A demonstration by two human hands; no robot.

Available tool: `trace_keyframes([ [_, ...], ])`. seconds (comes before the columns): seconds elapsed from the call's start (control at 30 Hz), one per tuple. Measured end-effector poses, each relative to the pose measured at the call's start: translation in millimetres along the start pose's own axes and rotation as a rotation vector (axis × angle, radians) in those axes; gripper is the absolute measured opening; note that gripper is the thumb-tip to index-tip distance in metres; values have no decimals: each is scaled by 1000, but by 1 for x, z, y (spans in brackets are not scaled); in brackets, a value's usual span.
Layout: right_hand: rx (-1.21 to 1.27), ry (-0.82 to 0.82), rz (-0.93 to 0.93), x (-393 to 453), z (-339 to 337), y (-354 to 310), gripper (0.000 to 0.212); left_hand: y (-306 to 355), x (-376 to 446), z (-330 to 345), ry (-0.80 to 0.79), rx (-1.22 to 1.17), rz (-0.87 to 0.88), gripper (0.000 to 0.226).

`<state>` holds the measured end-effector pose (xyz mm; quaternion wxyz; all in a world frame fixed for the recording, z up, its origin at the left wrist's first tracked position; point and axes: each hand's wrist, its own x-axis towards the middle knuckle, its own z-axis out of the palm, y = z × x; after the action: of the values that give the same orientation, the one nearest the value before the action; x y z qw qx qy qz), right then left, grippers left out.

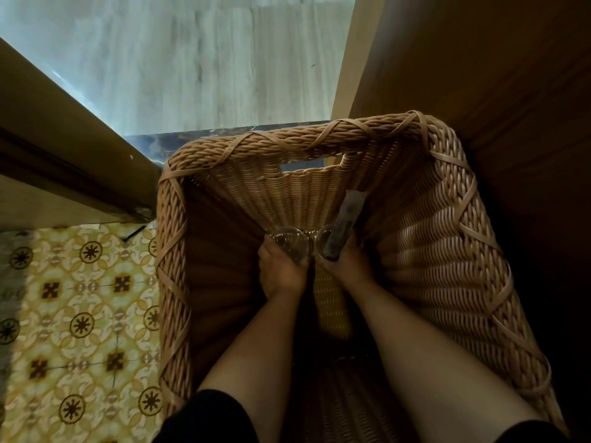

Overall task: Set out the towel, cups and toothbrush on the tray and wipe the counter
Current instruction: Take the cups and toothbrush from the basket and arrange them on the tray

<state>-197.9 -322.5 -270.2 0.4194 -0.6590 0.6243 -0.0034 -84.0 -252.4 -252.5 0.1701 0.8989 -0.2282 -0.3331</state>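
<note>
Both my arms reach deep into a tall woven wicker basket [319, 139]. My left hand [281, 270] grips a clear glass cup [289, 243] near the basket's bottom. My right hand [347, 260] holds a second clear cup [323, 239], with a long wrapped toothbrush packet [347, 219] standing in it and leaning against the far wall of the basket. The two cups sit side by side, almost touching. No towel or tray shows in the head view.
The basket stands on the floor between a wooden frame [64, 155] at the left and a dark wooden panel [479, 75] at the right. Patterned yellow floor tiles [80, 314] lie at the lower left. Pale wood flooring [192, 59] stretches ahead.
</note>
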Motion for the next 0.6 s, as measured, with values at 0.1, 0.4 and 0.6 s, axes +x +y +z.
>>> trace_keyframes([
  [0.1, -4, 4, -12, -18, -18, -10, 101, 10, -21, -19, -42, -54, -3, 102],
  [0.4, -168, 41, -4, -141, -115, -63, 106, 45, -115, -129, -78, -76, 161, 105],
  [0.6, -236, 56, -76, -215, -173, -115, 106, 48, -161, -205, -50, -108, 362, 108],
])
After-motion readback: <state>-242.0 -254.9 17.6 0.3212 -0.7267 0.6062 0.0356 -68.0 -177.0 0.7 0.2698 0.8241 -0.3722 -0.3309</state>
